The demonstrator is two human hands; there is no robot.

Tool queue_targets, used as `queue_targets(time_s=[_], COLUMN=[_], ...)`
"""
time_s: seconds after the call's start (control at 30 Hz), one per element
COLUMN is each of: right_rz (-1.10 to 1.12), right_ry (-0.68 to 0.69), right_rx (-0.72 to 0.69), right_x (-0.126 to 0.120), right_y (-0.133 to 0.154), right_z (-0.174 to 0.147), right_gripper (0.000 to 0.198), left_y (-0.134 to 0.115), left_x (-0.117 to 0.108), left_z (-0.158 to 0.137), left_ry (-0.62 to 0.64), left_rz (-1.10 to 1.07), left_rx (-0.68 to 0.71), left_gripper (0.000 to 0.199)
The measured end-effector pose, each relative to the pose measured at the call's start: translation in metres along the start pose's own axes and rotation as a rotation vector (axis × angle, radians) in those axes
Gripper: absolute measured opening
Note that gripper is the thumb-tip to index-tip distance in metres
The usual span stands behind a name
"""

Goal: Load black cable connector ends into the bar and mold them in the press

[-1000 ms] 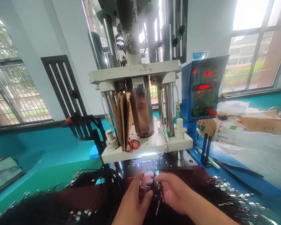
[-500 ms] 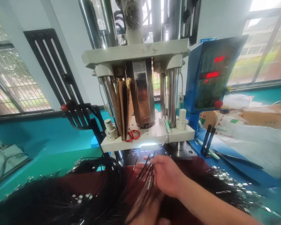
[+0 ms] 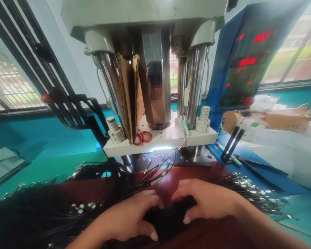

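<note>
My left hand [image 3: 131, 216] and my right hand [image 3: 204, 199] are low in front of me, palms facing each other across a gap. Thumbs and fingers are apart on both, and I see nothing gripped. A dark black mass [image 3: 171, 214] lies between them; I cannot make out what it is or whether the fingertips touch it. Just beyond, a small bunch of black cables with metal ends [image 3: 158, 173] lies on the dark red work surface [image 3: 181, 176], its upper ends reaching under the press plate [image 3: 160, 143].
Large heaps of black cables lie at the left [image 3: 41, 211] and right [image 3: 256, 193]. On the press plate are red-handled scissors [image 3: 143, 137] and folded cardboard [image 3: 131, 100]. A blue control box [image 3: 238, 58] stands right, with black pliers-like handles [image 3: 261, 166] below.
My hands have let go of the cable bunch, drawn back towards me and spread apart. The cables now lie on the surface. The view has moved closer, and more red lights show on the control box.
</note>
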State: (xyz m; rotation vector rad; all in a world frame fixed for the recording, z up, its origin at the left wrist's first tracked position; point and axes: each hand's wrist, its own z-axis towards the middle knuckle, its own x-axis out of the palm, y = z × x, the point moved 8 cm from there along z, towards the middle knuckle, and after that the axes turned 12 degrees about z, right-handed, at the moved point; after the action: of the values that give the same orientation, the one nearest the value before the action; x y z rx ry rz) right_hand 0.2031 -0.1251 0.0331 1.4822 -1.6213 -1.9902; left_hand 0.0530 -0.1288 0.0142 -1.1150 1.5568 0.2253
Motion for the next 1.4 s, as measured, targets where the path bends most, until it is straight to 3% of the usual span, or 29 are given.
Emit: queue_targets(time_s=[0.2,0.37,0.5,0.67,0.8,0.93,1.0,1.2,1.4], right_rz=[-0.033,-0.020,-0.027,-0.004,-0.006,-0.053,-0.059,-0.072,-0.041], right_ry=[-0.034,-0.080,-0.127,-0.083,-0.158,-0.219,-0.205,-0.103,-0.068], right_rx=[0.054,0.019,0.013,-0.002,-0.020,-0.053,-0.058,0.002,0.036], right_x=[0.008,0.008,0.005,0.010,0.006,0.001,0.001,0.005,0.013], right_y=[-0.009,-0.005,-0.001,0.000,0.003,0.009,0.011,0.007,0.005], right_z=[0.008,0.013,0.012,0.012,0.013,0.012,0.011,0.008,0.010], right_gripper=[0.024,0.011,0.009,0.010,0.010,0.012,0.011,0.010,0.008], left_y=[0.005,0.003,0.005,0.007,0.004,0.003,0.003,0.006,0.010], left_x=[0.006,0.006,0.007,0.006,0.001,0.006,0.010,0.019,0.024], left_z=[0.000,-0.001,-0.002,-0.002,-0.004,-0.005,-0.005,-0.003,-0.006], left_ry=[-0.014,-0.016,-0.048,-0.056,-0.064,-0.046,-0.035,-0.027,-0.014], left_rz=[-0.076,-0.138,-0.143,-0.140,-0.164,-0.129,-0.150,-0.188,-0.137], left_rx=[-0.011,-0.013,-0.034,-0.037,-0.022,-0.070,-0.097,-0.131,-0.166], left_gripper=[0.037,0.028,0.025,0.022,0.017,0.038,0.047,0.025,0.021])
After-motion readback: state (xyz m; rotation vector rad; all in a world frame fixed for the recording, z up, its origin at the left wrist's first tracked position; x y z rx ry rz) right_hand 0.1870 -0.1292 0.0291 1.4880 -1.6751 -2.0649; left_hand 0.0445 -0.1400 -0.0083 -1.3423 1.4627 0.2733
